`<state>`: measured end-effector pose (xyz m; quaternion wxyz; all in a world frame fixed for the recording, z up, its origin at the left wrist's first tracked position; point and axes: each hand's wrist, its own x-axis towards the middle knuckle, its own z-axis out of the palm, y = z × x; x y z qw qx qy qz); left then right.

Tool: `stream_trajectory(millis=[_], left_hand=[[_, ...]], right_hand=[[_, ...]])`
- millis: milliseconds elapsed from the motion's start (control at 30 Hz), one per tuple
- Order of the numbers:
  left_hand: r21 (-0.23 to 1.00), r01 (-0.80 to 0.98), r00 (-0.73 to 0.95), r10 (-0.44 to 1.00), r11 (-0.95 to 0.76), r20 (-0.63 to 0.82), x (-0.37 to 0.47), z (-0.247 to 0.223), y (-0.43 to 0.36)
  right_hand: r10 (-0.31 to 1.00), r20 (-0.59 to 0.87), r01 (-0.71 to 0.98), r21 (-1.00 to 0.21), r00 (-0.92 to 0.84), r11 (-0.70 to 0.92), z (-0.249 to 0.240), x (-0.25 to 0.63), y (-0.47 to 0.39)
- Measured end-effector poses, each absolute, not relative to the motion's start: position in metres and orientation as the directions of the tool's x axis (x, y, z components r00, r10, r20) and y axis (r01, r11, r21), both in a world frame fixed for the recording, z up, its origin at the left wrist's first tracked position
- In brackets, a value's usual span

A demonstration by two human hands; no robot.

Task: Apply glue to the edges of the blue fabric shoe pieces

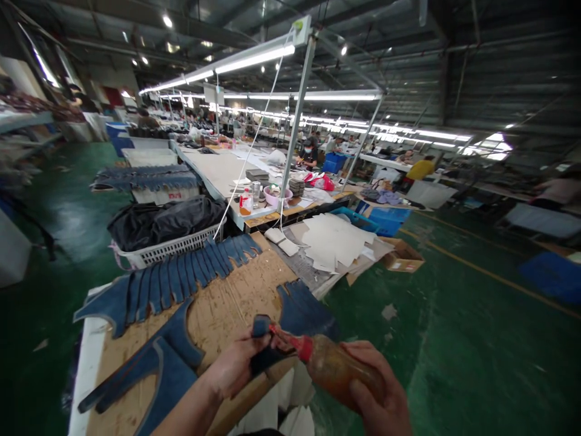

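Note:
My left hand [236, 366] is closed on a blue leather piece [262, 325], held above the front of the cardboard-topped table. Wrapped round a squeeze bottle [336, 369] of brown liquid is my right hand [384, 387]. The bottle lies tilted, and its red nozzle points left at the leather piece; I cannot tell whether the tip touches it. Several similar blue leather pieces [172, 278] overlap in a row along the table's far side. Larger curved blue pieces [175, 369] lie at the left, and another blue stack [302, 306] sits just beyond my hands.
The cardboard surface [227, 303] is stained. Behind it stand a white basket [172, 245] with black material and a long worktable [218, 172] under a metal light frame. Pale sheets [338, 239] lie at the right, beside an open cardboard box [403, 257]. Other people work farther back.

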<state>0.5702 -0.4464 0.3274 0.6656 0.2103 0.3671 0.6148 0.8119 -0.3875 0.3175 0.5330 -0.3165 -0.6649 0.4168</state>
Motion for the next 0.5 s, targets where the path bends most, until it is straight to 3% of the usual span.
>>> stream_trajectory(millis=[300, 500], left_hand=[[0.774, -0.596, -0.027, 0.959, 0.212, -0.283, 0.589, 0.325, -0.45], [0.892, -0.418, -0.011, 0.981, 0.172, -0.194, 0.582, 0.343, -0.441]], right_hand=[[0.909, 0.343, -0.061, -0.939, -0.238, 0.339, 0.308, 0.842, -0.39], [0.973, 0.068, -0.287, -0.958, -0.221, 0.002, 0.292, 0.84, -0.39]])
